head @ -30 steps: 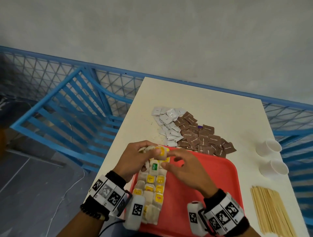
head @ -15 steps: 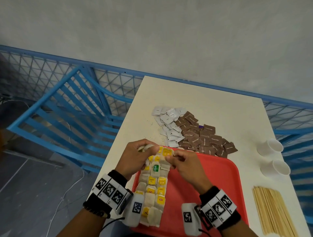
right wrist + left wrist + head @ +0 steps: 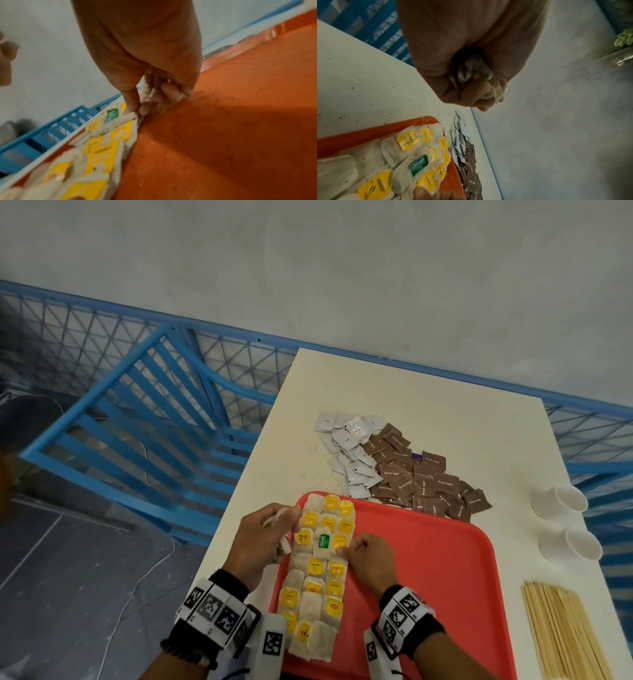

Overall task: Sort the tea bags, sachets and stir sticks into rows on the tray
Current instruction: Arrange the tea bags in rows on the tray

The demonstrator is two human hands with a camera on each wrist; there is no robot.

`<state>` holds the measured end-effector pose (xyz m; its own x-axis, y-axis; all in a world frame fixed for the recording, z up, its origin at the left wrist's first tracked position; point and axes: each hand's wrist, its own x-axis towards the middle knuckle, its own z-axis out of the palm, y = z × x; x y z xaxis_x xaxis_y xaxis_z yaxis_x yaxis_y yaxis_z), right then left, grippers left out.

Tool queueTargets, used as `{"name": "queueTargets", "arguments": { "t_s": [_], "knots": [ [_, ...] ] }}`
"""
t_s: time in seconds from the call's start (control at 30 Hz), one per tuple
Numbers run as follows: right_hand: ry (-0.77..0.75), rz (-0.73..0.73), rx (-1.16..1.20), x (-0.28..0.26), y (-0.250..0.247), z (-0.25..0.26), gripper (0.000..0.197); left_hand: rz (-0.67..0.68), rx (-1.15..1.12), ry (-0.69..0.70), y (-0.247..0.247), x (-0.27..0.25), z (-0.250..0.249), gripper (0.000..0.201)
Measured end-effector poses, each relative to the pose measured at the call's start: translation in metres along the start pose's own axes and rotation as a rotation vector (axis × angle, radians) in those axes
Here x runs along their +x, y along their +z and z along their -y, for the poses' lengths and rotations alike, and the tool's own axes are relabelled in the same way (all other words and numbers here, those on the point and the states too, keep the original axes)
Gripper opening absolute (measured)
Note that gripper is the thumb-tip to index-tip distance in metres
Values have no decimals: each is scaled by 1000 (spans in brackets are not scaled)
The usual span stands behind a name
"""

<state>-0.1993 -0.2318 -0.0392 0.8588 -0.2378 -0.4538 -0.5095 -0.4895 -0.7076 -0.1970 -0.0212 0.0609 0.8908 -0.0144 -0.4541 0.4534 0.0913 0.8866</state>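
Note:
A red tray (image 3: 428, 570) lies at the table's near edge. Tea bags (image 3: 317, 573) with yellow tags fill its left side in rows; one has a green tag (image 3: 323, 541). My left hand (image 3: 260, 537) hovers at the tray's left rim and grips a bunch of tea bags (image 3: 477, 73) in its curled fingers. My right hand (image 3: 366, 556) is low on the tray, its thumb and forefinger pinching the edge of a tea bag (image 3: 132, 116) in the right row. White sachets (image 3: 352, 446) and brown sachets (image 3: 421, 481) are heaped beyond the tray. Stir sticks (image 3: 565, 631) lie at the right.
Two white paper cups (image 3: 561, 501) lie on their sides at the table's right edge. A blue chair (image 3: 137, 419) and a blue mesh fence (image 3: 68, 337) stand left of the table. Tea dust speckles the table (image 3: 428, 392) and the tray floor.
Both hands have come down from above the tray's far end. The right hand has set a yellow-tagged bag into the rows and now pinches one lower in the right row.

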Motion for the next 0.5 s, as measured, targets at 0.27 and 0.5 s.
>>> {"name": "queueTargets", "arguments": {
  "t_s": [0.27, 0.5],
  "knots": [
    [-39, -71, -71, -11, -15, 17, 37, 145, -209, -180, 7, 0, -4, 57],
    [-537, 98, 114, -64, -76, 91, 13, 288, -306, -219, 29, -10, -14, 49]
  ]
}}
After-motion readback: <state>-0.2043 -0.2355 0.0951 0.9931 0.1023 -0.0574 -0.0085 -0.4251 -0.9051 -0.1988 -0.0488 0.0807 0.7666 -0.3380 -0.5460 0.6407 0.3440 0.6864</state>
